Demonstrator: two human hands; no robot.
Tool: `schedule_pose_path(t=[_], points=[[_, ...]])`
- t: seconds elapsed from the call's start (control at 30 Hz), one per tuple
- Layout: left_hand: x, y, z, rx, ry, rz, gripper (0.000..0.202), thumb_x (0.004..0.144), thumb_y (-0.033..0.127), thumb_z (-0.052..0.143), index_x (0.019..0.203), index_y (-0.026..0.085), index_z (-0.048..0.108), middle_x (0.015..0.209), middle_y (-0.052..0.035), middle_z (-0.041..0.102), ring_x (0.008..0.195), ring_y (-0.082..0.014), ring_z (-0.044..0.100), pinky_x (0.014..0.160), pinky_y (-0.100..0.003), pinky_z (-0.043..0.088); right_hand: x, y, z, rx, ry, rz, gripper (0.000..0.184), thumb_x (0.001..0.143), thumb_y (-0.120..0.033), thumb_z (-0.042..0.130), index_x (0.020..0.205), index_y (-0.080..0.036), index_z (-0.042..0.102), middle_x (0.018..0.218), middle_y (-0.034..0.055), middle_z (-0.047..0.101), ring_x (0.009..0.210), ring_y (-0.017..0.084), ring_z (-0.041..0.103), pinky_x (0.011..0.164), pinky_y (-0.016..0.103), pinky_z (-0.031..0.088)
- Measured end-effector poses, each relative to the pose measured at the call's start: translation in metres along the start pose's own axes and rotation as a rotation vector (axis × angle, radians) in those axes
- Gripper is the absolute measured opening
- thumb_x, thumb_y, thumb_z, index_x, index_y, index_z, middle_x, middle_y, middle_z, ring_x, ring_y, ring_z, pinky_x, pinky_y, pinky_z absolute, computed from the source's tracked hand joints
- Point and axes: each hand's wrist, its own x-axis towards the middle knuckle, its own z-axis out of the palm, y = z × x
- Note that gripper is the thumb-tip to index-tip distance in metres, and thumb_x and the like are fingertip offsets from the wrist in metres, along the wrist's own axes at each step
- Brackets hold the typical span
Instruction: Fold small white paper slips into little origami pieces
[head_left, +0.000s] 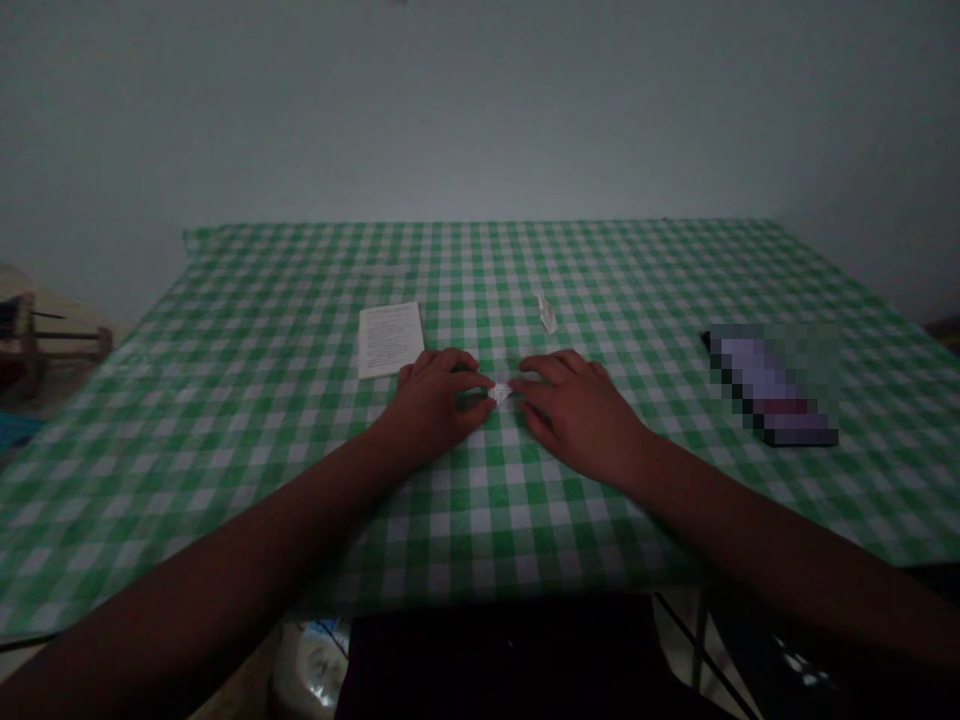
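Both of my hands rest on a table covered with a green and white checked cloth (225, 420). Between their fingertips lies a small folded piece of white paper (500, 392). My left hand (435, 400) pinches its left side, fingers curled. My right hand (574, 405) presses on its right side with fingers closed on it. Most of the paper is hidden under the fingers.
A white printed sheet (390, 338) lies just beyond my left hand. A small folded white paper figure (547, 313) sits farther back at the middle. A pixelated dark and purple object (772, 385) lies at the right. A wooden piece of furniture (30, 335) stands off the table's left side.
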Motion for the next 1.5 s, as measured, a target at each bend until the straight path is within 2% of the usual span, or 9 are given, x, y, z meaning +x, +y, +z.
schedule_pose_path(t=[0.1, 0.4, 0.63, 0.7, 0.8, 0.93, 1.1, 1.27, 1.5], points=[[0.001, 0.0, 0.0, 0.0, -0.011, -0.017, 0.019, 0.088, 0.038, 0.07, 0.106, 0.034, 0.076, 0.125, -0.0031, 0.064, 0.12, -0.0291, 0.053, 0.099, -0.051, 0.041, 0.0, -0.001, 0.002, -0.005, -0.05, -0.035, 0.038, 0.1, -0.029, 0.046, 0.131, -0.025, 0.066, 0.143, 0.0102, 0.058, 0.124, 0.034, 0.049, 0.091, 0.049, 0.046], [0.002, -0.006, -0.003, -0.003, -0.069, 0.009, 0.028, 0.083, 0.036, 0.075, 0.11, 0.035, 0.074, 0.131, -0.0031, 0.062, 0.121, -0.0302, 0.053, 0.098, -0.052, 0.043, -0.003, 0.001, 0.002, -0.084, -0.052, 0.091, 0.038, 0.1, -0.033, 0.046, 0.131, -0.03, 0.067, 0.138, 0.0129, 0.061, 0.122, 0.037, 0.05, 0.086, 0.053, 0.047], [-0.001, -0.004, -0.008, -0.028, -0.075, 0.029, 0.03, 0.083, 0.033, 0.072, 0.113, 0.034, 0.072, 0.132, -0.0035, 0.06, 0.122, -0.0301, 0.051, 0.099, -0.053, 0.041, 0.002, 0.005, 0.002, -0.061, -0.026, 0.14, 0.035, 0.1, -0.034, 0.046, 0.119, -0.023, 0.073, 0.135, 0.0141, 0.062, 0.118, 0.036, 0.052, 0.089, 0.052, 0.047], [-0.002, -0.002, -0.008, -0.02, -0.065, 0.041, 0.03, 0.083, 0.032, 0.071, 0.113, 0.033, 0.071, 0.132, -0.0038, 0.06, 0.122, -0.03, 0.051, 0.099, -0.052, 0.04, 0.004, 0.007, 0.002, -0.033, 0.002, 0.13, 0.034, 0.099, -0.033, 0.047, 0.114, -0.02, 0.074, 0.136, 0.0132, 0.061, 0.119, 0.035, 0.052, 0.091, 0.052, 0.046], [-0.002, 0.0, -0.008, -0.004, -0.058, 0.068, 0.03, 0.084, 0.035, 0.071, 0.114, 0.032, 0.07, 0.13, -0.0045, 0.061, 0.12, -0.0297, 0.052, 0.097, -0.05, 0.04, 0.005, 0.007, 0.004, 0.019, 0.045, 0.102, 0.033, 0.098, -0.033, 0.05, 0.118, -0.018, 0.071, 0.138, 0.0124, 0.06, 0.122, 0.034, 0.051, 0.095, 0.051, 0.046], [0.0, 0.001, -0.003, -0.003, -0.032, 0.083, 0.026, 0.085, 0.042, 0.073, 0.108, 0.029, 0.07, 0.124, -0.0038, 0.063, 0.118, -0.0281, 0.053, 0.096, -0.047, 0.039, 0.008, 0.008, 0.008, 0.058, 0.025, 0.057, 0.031, 0.097, -0.034, 0.053, 0.118, -0.019, 0.07, 0.139, 0.0122, 0.059, 0.123, 0.033, 0.049, 0.095, 0.05, 0.045], [0.003, 0.002, 0.002, -0.016, -0.045, 0.145, 0.017, 0.088, 0.034, 0.071, 0.102, 0.025, 0.068, 0.119, -0.003, 0.067, 0.114, -0.0256, 0.055, 0.097, -0.044, 0.039, 0.013, 0.01, 0.015, 0.118, 0.03, 0.032, 0.024, 0.097, -0.032, 0.054, 0.109, -0.021, 0.072, 0.127, 0.01, 0.063, 0.116, 0.029, 0.051, 0.093, 0.044, 0.045], [0.003, 0.003, 0.001, -0.054, -0.063, 0.171, 0.018, 0.088, 0.028, 0.069, 0.105, 0.022, 0.065, 0.115, -0.0039, 0.068, 0.113, -0.0245, 0.057, 0.098, -0.043, 0.042, 0.015, 0.014, 0.021, 0.226, 0.067, -0.028, 0.018, 0.095, -0.028, 0.057, 0.102, -0.019, 0.071, 0.121, 0.01, 0.064, 0.11, 0.027, 0.054, 0.093, 0.042, 0.044], [0.004, 0.001, -0.001, -0.146, -0.038, 0.205, 0.024, 0.086, 0.024, 0.067, 0.11, 0.023, 0.062, 0.109, -0.0037, 0.068, 0.107, -0.0229, 0.059, 0.099, -0.042, 0.045, 0.014, 0.014, 0.023, 0.409, 0.212, -0.135, 0.013, 0.096, -0.023, 0.056, 0.102, -0.017, 0.065, 0.114, 0.0111, 0.066, 0.11, 0.023, 0.057, 0.1, 0.041, 0.044]])
